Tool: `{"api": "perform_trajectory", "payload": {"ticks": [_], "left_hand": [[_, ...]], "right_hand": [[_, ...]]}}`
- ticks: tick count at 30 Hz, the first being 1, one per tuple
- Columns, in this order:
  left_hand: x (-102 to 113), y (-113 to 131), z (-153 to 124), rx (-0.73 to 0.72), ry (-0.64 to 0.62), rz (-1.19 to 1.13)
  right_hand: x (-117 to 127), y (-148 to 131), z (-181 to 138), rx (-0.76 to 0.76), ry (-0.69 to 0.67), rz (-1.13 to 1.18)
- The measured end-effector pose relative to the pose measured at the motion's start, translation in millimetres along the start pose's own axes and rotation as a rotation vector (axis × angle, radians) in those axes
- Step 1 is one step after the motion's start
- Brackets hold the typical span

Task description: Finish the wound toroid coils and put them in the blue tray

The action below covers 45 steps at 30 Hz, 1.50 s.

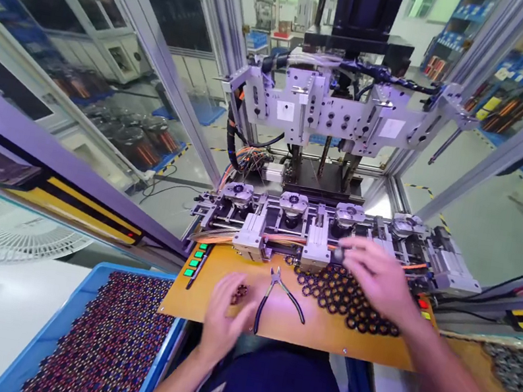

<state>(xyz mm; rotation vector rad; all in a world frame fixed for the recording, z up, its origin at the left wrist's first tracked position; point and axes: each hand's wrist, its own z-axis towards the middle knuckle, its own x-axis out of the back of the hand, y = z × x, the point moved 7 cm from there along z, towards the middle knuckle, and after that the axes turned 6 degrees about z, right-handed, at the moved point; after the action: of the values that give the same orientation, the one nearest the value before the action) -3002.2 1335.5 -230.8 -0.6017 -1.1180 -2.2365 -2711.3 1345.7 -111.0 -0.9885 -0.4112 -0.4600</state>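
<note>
Reddish part (239, 295) between left fingers (224, 288) and thumb (243, 317).

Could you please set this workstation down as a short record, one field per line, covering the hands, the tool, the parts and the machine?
Left hand: thumb and fingers apart, beside small reddish-brown parts; hold unclear
Right hand: blurred, fingertips at a small grey piece; grip unclear
Tool: pliers, handles spread, on the orange board
Loose parts: many dark rings, right of the pliers
Machine: row of four fixtures behind the board
Bin: blue bin, left, filled with small dark-reddish parts
</note>
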Motion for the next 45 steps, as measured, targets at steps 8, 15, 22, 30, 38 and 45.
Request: {"api": "perform_trajectory", "payload": {"ticks": [8, 15, 22, 30, 38, 45], "left_hand": [[2.2, -96.9, -23.6, 0.311, 0.166, 0.173], [-5.5, -103.3, -27.1, 0.367, 0.126, 0.203], [-5.4, -101.5, -24.6, 0.294, 0.116, 0.252], [-4.5, -97.3, -23.7, 0.268, 0.134, 0.269], [-5.4, -98.4, -25.5, 0.287, 0.134, 0.26], [-8.0, -100.8, -25.3, 0.291, 0.128, 0.234]], "right_hand": [[35.5, 106.9, 87.1, 0.063, -0.137, -0.346], [26.0, 117.5, 91.1, 0.119, -0.292, -0.47], [17.3, 117.8, 98.2, 0.16, -0.384, -0.589], [13.8, 112.0, 91.0, 0.206, -0.378, -0.687], [19.3, 107.5, 79.6, 0.23, -0.372, -0.75], [11.9, 107.4, 66.9, 0.275, -0.323, -0.793]]}}
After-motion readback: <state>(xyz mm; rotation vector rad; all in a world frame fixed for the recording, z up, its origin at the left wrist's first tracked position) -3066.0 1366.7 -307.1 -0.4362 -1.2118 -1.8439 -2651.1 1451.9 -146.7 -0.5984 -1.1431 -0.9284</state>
